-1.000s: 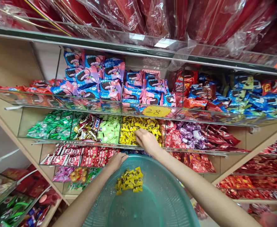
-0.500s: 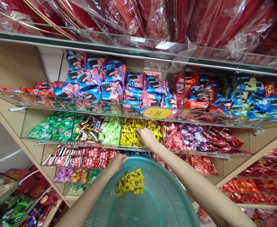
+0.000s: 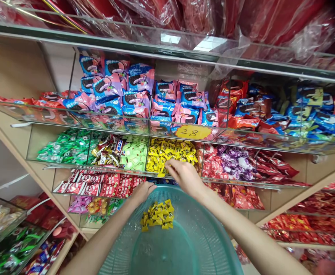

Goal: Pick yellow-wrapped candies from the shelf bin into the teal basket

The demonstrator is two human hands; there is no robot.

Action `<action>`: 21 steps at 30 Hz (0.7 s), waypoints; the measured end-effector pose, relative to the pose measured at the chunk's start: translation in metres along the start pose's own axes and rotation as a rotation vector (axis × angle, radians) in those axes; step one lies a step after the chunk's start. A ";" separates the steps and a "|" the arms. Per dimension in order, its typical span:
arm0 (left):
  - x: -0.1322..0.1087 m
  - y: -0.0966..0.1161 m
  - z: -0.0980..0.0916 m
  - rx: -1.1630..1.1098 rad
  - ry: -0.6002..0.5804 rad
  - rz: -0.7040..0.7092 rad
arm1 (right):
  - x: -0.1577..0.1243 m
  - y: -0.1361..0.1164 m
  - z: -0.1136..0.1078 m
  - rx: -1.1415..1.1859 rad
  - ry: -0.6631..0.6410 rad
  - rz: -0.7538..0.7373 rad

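My left hand point(image 3: 141, 192) is closed on the far rim of a green plastic basket point(image 3: 210, 236), to the left of its middle. A small heap of yellow-wrapped candies point(image 3: 158, 215) lies inside the basket, toward the far side. My right hand point(image 3: 186, 177) is closed over the front edge of the shelf compartment of yellow candies point(image 3: 171, 152), just above the basket rim. A bit of yellow wrapper shows under its fingertips; how many pieces it holds is hidden.
Glass fronts and dividers edge the shelf. Green-wrapped candies point(image 3: 70, 147) sit to the left, purple ones point(image 3: 236, 162) to the right. Packaged cookies point(image 3: 107, 86) fill the shelf above, with a yellow price tag point(image 3: 193, 132). Red packets point(image 3: 118, 184) lie below.
My right hand has drawn back from the yellow candy pile, down and to the right toward the basket. My left hand stays on the rim. The view has shifted slightly.
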State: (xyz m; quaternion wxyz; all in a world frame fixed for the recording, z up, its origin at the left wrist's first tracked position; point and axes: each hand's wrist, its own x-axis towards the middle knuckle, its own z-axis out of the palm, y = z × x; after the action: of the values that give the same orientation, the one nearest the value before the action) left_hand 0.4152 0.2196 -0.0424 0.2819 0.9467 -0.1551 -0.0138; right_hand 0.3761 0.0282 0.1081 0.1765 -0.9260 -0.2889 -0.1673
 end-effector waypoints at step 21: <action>0.001 -0.001 0.001 0.009 -0.001 -0.017 | -0.048 0.045 0.145 0.163 -0.344 0.543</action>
State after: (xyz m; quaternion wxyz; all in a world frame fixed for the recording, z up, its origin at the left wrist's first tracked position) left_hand 0.4160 0.2195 -0.0440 0.2773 0.9493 -0.1473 -0.0160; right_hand 0.3951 0.0321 -0.0498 0.2368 -0.9667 -0.0693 0.0682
